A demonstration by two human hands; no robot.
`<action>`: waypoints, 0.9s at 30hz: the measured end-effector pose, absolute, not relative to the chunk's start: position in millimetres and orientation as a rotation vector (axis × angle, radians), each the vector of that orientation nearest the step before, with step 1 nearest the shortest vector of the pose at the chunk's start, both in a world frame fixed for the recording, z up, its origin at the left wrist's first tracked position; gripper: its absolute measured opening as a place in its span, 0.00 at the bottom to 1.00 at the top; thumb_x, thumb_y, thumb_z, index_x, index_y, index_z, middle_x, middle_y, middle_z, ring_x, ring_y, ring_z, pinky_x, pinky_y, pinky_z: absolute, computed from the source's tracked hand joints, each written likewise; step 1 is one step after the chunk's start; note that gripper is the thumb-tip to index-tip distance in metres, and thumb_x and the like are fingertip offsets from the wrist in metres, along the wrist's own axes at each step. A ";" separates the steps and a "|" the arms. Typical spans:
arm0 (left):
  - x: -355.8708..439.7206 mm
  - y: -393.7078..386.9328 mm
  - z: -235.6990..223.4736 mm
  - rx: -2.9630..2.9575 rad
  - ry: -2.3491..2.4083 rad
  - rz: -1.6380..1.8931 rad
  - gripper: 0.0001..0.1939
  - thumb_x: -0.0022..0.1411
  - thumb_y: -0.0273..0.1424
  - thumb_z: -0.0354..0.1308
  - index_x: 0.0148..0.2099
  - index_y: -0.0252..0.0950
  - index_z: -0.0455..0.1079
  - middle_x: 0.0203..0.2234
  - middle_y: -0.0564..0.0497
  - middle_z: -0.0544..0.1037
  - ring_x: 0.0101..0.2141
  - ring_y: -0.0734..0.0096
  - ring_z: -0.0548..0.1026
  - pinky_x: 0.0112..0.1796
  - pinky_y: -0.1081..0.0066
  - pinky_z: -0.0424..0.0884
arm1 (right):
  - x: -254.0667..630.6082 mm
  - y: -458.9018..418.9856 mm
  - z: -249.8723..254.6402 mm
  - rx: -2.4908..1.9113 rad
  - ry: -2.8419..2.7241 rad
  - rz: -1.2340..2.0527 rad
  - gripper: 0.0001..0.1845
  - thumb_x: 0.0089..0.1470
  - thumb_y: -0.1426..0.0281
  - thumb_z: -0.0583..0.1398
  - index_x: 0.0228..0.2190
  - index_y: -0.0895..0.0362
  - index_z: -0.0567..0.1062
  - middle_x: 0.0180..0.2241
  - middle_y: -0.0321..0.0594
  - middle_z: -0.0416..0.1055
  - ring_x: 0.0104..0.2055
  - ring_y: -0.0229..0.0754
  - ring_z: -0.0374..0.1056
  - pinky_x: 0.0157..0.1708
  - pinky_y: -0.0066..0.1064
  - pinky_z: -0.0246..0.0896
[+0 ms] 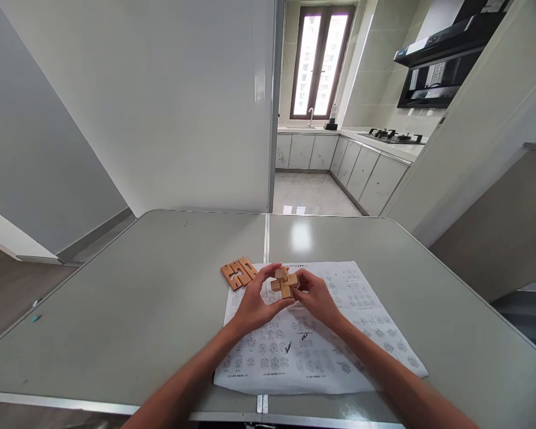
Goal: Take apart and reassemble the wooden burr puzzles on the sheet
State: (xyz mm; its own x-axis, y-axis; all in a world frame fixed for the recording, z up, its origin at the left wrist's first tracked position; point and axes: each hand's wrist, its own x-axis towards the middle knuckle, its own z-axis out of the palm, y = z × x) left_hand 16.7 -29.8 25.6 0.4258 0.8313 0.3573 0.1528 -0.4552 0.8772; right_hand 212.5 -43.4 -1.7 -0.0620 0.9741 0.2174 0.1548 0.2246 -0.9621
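A small wooden burr puzzle (286, 285) of interlocking light-brown blocks is held up between both hands over a printed sheet. My left hand (256, 302) curves around its left side, with the fingers along the top and the thumb under the lower block. On the right, my right hand (316, 297) grips the puzzle with thumb and fingertips. Parts of the puzzle are covered by the fingers. Beneath lies the white instruction sheet (277, 369), printed with rows of small puzzle diagrams and two dark handwritten marks.
Flat wooden pieces with cut-outs (239, 273) lie at the sheet's upper left corner. The grey-green table (116, 310) has a metal seam down its middle. A small teal bit (36, 318) sits near the left edge. Beyond the table are a wall and a kitchen doorway.
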 end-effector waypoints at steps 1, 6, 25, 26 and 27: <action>16.7 -29.8 25.4 1.869 0.837 1.066 0.39 0.57 0.37 0.73 0.66 0.45 0.61 0.58 0.45 0.75 0.60 0.54 0.73 0.63 0.53 0.67 | 213.3 -42.7 -2.2 -1.113 -1.462 1.028 0.16 0.57 0.55 0.66 0.31 0.53 0.71 0.29 0.36 0.73 0.29 0.41 0.67 0.30 0.34 0.67; 14.2 -27.9 25.4 1.805 0.828 1.081 0.41 0.55 0.36 0.75 0.66 0.46 0.61 0.57 0.45 0.76 0.59 0.55 0.73 0.62 0.52 0.67 | 214.0 -42.6 -4.8 -1.018 -1.479 1.120 0.18 0.61 0.52 0.64 0.35 0.54 0.72 0.33 0.38 0.73 0.29 0.40 0.68 0.27 0.32 0.67; 13.2 -17.3 25.7 1.516 0.803 1.171 0.35 0.56 0.37 0.74 0.61 0.40 0.65 0.58 0.40 0.77 0.58 0.53 0.74 0.62 0.50 0.65 | 218.3 -42.0 -1.4 -0.851 -1.351 1.564 0.24 0.63 0.57 0.64 0.56 0.53 0.72 0.42 0.44 0.80 0.39 0.44 0.77 0.43 0.41 0.74; 13.0 -16.5 26.5 1.479 0.798 1.186 0.34 0.57 0.38 0.74 0.61 0.39 0.65 0.57 0.40 0.77 0.59 0.52 0.74 0.62 0.50 0.64 | 217.1 -42.1 -3.3 -0.909 -1.387 1.490 0.23 0.65 0.56 0.62 0.55 0.54 0.72 0.41 0.43 0.80 0.36 0.43 0.76 0.41 0.40 0.74; 12.6 -15.6 27.0 1.439 0.798 1.194 0.32 0.58 0.40 0.73 0.61 0.38 0.66 0.57 0.39 0.77 0.59 0.52 0.74 0.63 0.50 0.64 | 215.6 -42.3 -5.1 -0.971 -1.430 1.404 0.21 0.66 0.55 0.60 0.54 0.54 0.72 0.41 0.43 0.80 0.33 0.42 0.76 0.38 0.39 0.74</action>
State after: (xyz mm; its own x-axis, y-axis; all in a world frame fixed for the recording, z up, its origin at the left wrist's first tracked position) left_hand 12.6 -15.6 27.0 0.2787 0.9273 0.2499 -0.1239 -0.2233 0.9668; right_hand 215.6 -42.3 -5.1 -0.3037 0.9504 0.0667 -0.0490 0.0544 -0.9973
